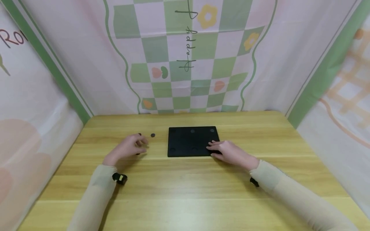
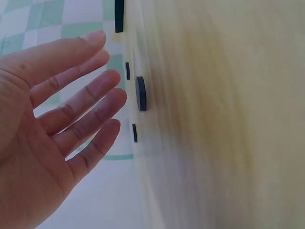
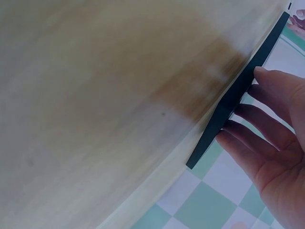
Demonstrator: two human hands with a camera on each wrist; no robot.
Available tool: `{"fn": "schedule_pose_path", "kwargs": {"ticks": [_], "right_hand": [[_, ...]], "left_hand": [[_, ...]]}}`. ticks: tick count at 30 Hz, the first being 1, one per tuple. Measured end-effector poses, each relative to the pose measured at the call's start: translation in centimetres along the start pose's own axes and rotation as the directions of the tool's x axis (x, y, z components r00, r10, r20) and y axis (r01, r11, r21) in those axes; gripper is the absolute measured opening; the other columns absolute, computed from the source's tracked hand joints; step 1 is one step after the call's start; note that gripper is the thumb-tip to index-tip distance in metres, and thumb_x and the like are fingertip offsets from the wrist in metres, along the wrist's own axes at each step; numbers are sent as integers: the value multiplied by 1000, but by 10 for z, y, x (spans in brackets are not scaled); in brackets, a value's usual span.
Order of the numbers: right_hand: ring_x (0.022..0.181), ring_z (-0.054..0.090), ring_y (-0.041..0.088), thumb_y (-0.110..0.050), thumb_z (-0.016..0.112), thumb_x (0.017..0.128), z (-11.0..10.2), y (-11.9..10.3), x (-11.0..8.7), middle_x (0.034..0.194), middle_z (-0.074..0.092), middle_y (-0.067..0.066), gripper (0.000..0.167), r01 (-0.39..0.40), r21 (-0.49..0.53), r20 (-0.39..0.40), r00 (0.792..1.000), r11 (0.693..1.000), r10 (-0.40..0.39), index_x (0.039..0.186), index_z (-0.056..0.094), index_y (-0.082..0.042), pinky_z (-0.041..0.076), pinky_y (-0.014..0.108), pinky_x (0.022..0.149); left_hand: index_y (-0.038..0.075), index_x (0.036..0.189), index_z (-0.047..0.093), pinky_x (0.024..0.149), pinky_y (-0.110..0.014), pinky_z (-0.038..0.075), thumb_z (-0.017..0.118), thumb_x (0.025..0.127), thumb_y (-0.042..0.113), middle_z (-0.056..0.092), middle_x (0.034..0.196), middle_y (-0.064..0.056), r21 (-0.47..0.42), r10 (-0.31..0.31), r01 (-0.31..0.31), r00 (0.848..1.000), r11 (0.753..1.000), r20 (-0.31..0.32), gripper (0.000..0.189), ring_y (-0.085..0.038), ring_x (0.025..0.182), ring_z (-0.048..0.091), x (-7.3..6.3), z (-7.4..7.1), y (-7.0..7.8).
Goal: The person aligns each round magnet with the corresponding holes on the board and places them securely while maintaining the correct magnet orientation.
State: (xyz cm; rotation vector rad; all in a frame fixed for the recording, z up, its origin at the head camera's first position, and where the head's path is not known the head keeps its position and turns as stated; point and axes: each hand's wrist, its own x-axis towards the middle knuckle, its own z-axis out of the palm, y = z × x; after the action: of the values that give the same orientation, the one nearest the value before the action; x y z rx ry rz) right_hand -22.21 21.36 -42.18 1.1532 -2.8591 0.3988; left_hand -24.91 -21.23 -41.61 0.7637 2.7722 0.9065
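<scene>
A flat black board with round spots lies on the table; two of the spots, along its far edge, look greyer. My right hand rests its fingertips on the board's near right corner, and the right wrist view has those fingers against the board's face. Left of the board, my left hand hovers with loosely bent fingers and an empty palm. Near it lie small dark discs: one disc in plain sight, two others partly covered by the hand. The left wrist view shows the nearest disc just beyond the fingertips.
The wooden table runs back to a green and white checked cloth. Fabric walls stand at both sides. A black wrist device sits at the left sleeve, another at the right.
</scene>
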Motion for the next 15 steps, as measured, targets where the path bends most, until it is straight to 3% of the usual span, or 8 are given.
{"fn": "schedule_pose_path", "kwargs": {"ticks": [15], "right_hand": [[119,56,31,-19,65,90,1,1,0,127,60,17,32,0,-11,-9,1000,1000,0,120,67,-6,49,44,94]], "left_hand": [[11,108,68,83,-35,52,75,81,17,68,105,-3,-124,-61,72,995,990,85,28,-18,94,60,-4,-6,-16]]}}
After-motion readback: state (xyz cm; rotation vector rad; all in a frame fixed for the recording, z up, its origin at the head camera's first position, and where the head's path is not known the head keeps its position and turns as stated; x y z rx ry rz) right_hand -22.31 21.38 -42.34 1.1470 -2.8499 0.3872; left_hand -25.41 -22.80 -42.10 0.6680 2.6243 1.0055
